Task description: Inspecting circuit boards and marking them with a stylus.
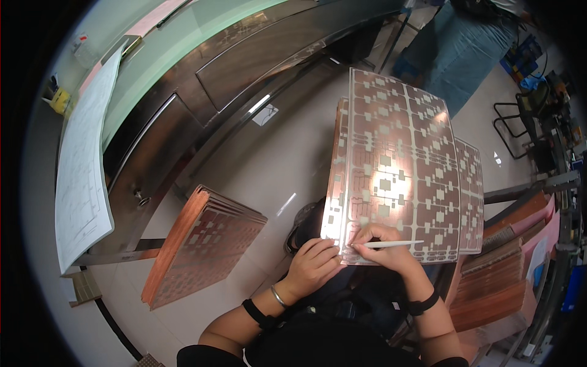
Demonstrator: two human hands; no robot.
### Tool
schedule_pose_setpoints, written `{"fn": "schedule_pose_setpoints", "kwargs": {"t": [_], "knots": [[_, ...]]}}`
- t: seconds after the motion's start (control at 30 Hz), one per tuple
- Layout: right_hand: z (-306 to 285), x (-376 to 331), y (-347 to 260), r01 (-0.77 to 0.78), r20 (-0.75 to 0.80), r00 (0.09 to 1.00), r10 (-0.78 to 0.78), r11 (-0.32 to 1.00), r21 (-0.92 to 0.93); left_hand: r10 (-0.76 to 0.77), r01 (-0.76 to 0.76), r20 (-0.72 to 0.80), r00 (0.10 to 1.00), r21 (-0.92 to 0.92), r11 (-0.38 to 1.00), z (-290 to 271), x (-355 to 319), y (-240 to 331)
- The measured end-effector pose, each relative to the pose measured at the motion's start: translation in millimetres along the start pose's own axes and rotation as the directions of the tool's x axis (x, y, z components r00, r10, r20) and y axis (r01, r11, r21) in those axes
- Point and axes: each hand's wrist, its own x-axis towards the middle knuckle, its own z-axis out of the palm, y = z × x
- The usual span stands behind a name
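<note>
A large copper-coloured circuit board panel (400,144) with a pattern of pale pads and lines lies tilted in front of me, on top of other panels. My left hand (315,264) is closed at its lower left edge, fingertips on the edge and thumb hidden. Near that same corner, my right hand (380,246) pinches a slim white pen-shaped tool (397,243). The tool's tapered end points right, and its other end is down by the panel surface between my fingers. Bright light reflects off the middle of the panel.
A stack of similar panels (205,248) stands on edge at the left, and more copper panels (492,293) lean in a rack at the right. Paper drawings (88,177) hang over the steel desk (177,92). Beyond the panel stands a person in blue clothing (461,55).
</note>
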Motion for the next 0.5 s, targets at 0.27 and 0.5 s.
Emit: {"fn": "schedule_pose_setpoints", "kwargs": {"t": [0.27,0.5], "knots": [[5.8,0.5,-4.0,-0.032,-0.054,0.998,0.031,0.999,-0.016,-0.012,0.012,0.001,1.000,-0.001,1.000,-0.2,-1.5,-0.5],[6.1,0.7,-3.5,-0.009,-0.040,0.999,0.007,0.999,-0.046,-0.010,0.010,0.007,1.000,0.002,1.000,1.6,-1.8,-0.6]]}}
